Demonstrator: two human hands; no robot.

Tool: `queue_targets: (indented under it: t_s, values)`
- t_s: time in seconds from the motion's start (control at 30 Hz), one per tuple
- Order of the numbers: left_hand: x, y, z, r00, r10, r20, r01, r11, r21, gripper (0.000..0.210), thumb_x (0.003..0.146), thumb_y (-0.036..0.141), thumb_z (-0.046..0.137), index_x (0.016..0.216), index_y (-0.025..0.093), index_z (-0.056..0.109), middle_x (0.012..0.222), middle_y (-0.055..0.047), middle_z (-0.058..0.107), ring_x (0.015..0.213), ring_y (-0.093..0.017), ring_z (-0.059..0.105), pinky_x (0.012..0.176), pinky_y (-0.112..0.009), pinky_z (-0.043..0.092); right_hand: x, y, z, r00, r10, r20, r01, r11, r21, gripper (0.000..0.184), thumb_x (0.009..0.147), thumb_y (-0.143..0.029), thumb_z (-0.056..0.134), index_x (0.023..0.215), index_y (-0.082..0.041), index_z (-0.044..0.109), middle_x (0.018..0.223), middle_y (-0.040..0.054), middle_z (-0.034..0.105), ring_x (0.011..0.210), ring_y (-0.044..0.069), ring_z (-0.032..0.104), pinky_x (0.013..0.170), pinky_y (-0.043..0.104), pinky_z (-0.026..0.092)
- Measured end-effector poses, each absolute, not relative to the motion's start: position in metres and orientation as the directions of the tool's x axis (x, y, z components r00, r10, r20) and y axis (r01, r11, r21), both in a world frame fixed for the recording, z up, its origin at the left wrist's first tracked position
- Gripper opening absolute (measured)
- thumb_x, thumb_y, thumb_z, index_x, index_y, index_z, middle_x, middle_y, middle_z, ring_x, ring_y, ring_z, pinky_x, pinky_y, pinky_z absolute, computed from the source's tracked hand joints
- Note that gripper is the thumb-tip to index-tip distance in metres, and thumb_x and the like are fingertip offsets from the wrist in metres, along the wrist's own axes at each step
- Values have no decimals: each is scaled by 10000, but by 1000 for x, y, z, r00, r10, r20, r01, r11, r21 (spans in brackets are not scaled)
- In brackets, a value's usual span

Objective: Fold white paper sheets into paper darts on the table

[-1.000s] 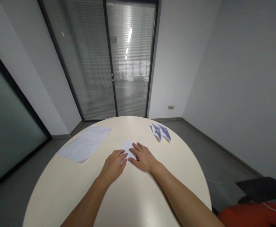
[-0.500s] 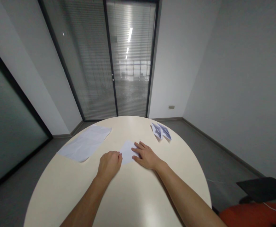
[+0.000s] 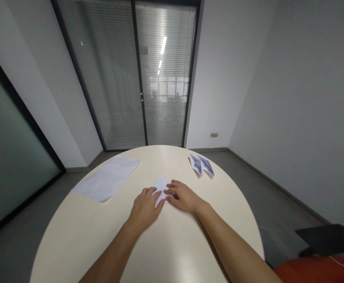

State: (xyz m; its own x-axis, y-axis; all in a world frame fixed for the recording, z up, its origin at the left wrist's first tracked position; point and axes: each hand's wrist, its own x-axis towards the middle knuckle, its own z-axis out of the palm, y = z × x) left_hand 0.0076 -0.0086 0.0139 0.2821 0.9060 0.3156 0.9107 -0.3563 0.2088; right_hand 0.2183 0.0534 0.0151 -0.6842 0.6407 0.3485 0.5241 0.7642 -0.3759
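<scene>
A small white piece of paper (image 3: pixel 160 182) lies flat on the table between my hands. My left hand (image 3: pixel 146 205) rests over its near left side, the fingers apart and touching the sheet. Over the right edge of the paper is my right hand (image 3: pixel 182 195), fingers spread and lying on it. Both hands cover much of the sheet, so any folds beneath them are hidden.
A larger white sheet (image 3: pixel 107 179) lies at the table's left edge. Folded paper pieces (image 3: pixel 201 165) stand at the back right of the round table (image 3: pixel 160 243). A red chair seat (image 3: pixel 316 270) and a black panel (image 3: pixel 331 239) are at the lower right.
My left hand has uncurled from its closed shape and moved right across the paper, closer to my right hand. My right hand has stayed almost in place.
</scene>
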Motion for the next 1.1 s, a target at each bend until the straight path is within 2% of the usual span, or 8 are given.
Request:
queue_targets:
  t_s: [0.3,0.47,0.57,0.67,0.77,0.83,0.97,1.1]
  values:
    - [9,-8,13,331,890,315,888,-406,214,372,990,429,526,1277,253,683,1316,-125,636,1230,-299,557,1069,-478,459,223,55,22,-641,696,323,533,707,-465,237,934,-245,594,1064,-216,790,1096,80,770,1078,232,671,990,350,484]
    - [12,-5,10,339,881,332,867,-429,254,310,967,429,561,1130,195,685,1326,-141,626,1241,-302,562,1096,-500,435,224,57,24,-588,756,286,544,632,-553,245,921,-258,603,1071,-217,791,960,52,786,873,202,690,835,305,503]
    - [13,-5,7,332,884,328,858,-428,285,277,955,406,572,1085,173,650,1299,-154,632,1256,-311,557,1098,-516,436,223,60,19,-543,798,262,520,565,-640,265,909,-226,600,1107,-200,774,962,56,782,798,187,682,765,293,517]
    - [12,-4,4,337,882,328,835,-441,328,251,931,364,598,1096,176,622,1296,-152,631,1291,-313,537,1125,-521,424,223,65,12,-489,824,287,519,538,-664,300,893,-178,595,1150,-180,750,1089,88,765,891,202,695,833,318,537]
    - [10,-3,5,368,866,337,789,-483,380,220,895,307,633,1078,187,611,1266,-140,637,1267,-289,554,1117,-489,448,226,68,7,-478,804,354,586,592,-553,370,890,-183,612,1248,-180,707,1282,130,704,1169,261,645,1040,409,476]
    - [9,-3,6,395,854,337,759,-511,405,201,884,280,637,1061,186,613,1247,-138,642,1245,-276,569,1100,-470,469,229,69,6,-496,786,368,622,618,-480,401,903,-217,620,1298,-177,677,1330,141,680,1255,282,602,1103,450,428]
    - [7,-3,5,416,842,342,736,-533,416,212,906,289,619,1086,178,636,1282,-141,644,1267,-267,569,1113,-455,469,231,68,8,-491,791,365,618,611,-495,337,918,-223,613,1237,-169,711,1230,120,729,1174,261,639,1069,411,454]
    - [5,-1,2,393,853,343,761,-512,400,283,988,288,492,1192,186,661,1349,-123,640,1282,-236,577,1128,-432,460,229,67,9,-460,814,355,623,580,-524,306,918,-192,584,1175,-157,744,1168,124,741,1111,246,652,1023,380,477]
